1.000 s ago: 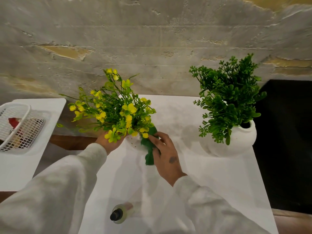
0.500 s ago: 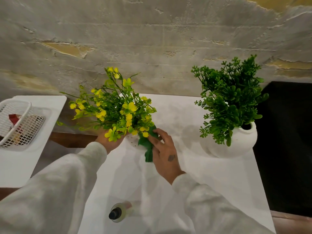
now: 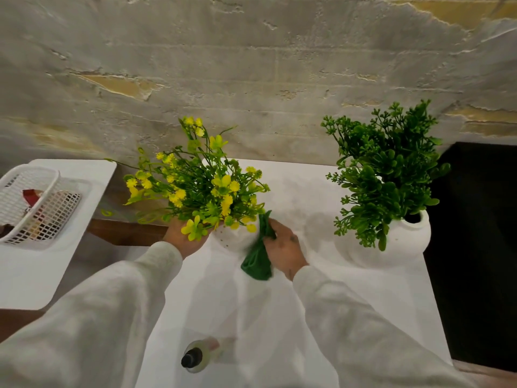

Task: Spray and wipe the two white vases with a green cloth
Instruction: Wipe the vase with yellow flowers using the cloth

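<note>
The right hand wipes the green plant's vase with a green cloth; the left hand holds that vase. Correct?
No. In the head view the right hand wipes the vase of yellow flowers with the green cloth, and the left hand holds that vase. The green plant's vase stands untouched.

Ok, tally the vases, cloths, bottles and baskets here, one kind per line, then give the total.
Vases: 2 (vase with yellow flowers, vase with green leaves)
Cloths: 1 (green cloth)
Bottles: 1 (spray bottle)
Baskets: 1 (white basket)
Total: 5
</note>
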Tool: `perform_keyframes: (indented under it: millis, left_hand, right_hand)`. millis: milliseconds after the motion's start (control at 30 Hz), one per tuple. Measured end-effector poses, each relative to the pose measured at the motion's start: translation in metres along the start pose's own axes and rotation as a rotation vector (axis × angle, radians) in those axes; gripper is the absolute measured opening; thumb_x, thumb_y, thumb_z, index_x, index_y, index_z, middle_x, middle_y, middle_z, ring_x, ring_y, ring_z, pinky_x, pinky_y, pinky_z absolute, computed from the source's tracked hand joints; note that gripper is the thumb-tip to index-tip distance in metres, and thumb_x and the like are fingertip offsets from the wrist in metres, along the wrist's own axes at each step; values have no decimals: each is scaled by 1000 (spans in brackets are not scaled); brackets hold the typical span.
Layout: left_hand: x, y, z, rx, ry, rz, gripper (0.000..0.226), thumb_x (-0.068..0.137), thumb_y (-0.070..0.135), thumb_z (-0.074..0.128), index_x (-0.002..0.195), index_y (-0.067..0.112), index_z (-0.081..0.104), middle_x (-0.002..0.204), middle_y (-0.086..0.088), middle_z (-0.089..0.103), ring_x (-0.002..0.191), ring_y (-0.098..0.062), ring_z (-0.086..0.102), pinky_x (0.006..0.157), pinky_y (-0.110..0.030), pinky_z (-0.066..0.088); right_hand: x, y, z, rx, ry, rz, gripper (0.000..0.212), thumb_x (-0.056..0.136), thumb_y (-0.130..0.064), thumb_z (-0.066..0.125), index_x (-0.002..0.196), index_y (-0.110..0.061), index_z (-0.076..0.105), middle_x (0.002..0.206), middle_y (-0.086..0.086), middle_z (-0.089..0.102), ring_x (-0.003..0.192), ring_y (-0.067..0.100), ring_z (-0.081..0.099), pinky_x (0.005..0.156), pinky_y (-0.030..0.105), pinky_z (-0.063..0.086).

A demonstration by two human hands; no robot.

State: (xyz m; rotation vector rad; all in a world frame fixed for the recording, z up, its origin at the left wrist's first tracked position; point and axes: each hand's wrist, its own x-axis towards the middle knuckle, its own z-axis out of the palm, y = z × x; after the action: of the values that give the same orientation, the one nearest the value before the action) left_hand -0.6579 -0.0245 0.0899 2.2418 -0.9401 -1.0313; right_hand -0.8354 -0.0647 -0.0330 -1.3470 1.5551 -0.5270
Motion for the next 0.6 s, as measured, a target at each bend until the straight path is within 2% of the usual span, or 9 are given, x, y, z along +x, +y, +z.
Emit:
perform_keyframes:
  millis: [100, 233, 367, 400, 500, 600]
  left_hand:
    - [8, -7, 4, 18, -16, -20, 59, 89, 5, 63, 137, -13, 33, 141, -27, 42, 128, -36, 44, 100, -34, 34]
    - [2, -4, 5, 43, -13, 46, 53, 90, 5, 61, 133, -15, 37, 139, -28, 44, 126, -38, 46, 99, -36, 33]
    - [-5, -2, 7, 57, 29, 50, 44, 90, 1, 60, 125, -19, 44, 132, -31, 50, 121, -41, 49, 99, -42, 36]
    - [-3, -5, 8, 72, 45, 56, 42, 89, 1, 61, 123, -19, 47, 129, -31, 52, 119, -42, 51, 99, -44, 38]
    - [3, -12, 10, 71, 88, 96, 32, 85, 0, 65, 109, -19, 56, 114, -33, 60, 109, -46, 57, 94, -51, 45]
    - [4, -12, 12, 41, 89, 126, 28, 83, -1, 66, 104, -19, 58, 108, -34, 62, 102, -46, 59, 89, -52, 48]
  right_hand:
    - [-26, 10, 10, 102, 3, 44, 43, 92, -3, 47, 128, -23, 59, 108, 6, 66, 96, 25, 63, 82, 27, 53]
    - [-22, 7, 11, 50, 20, 51, 42, 91, -4, 46, 126, -21, 58, 107, 9, 66, 94, 28, 62, 79, 26, 50]
    - [9, -12, 1, -60, -39, 68, 48, 87, -6, 47, 132, -21, 58, 124, 9, 65, 113, 30, 60, 95, 29, 48]
    - [13, -16, 1, -70, -67, 66, 50, 87, -6, 47, 133, -23, 57, 126, 8, 64, 114, 29, 60, 94, 27, 47]
    - [4, -18, 3, -106, -112, 32, 50, 91, -5, 45, 136, -23, 54, 125, 6, 61, 107, 26, 60, 85, 21, 42]
    - [-14, -3, 10, -127, -73, -19, 41, 92, -12, 48, 132, -22, 52, 116, 11, 66, 94, 28, 62, 82, 27, 49]
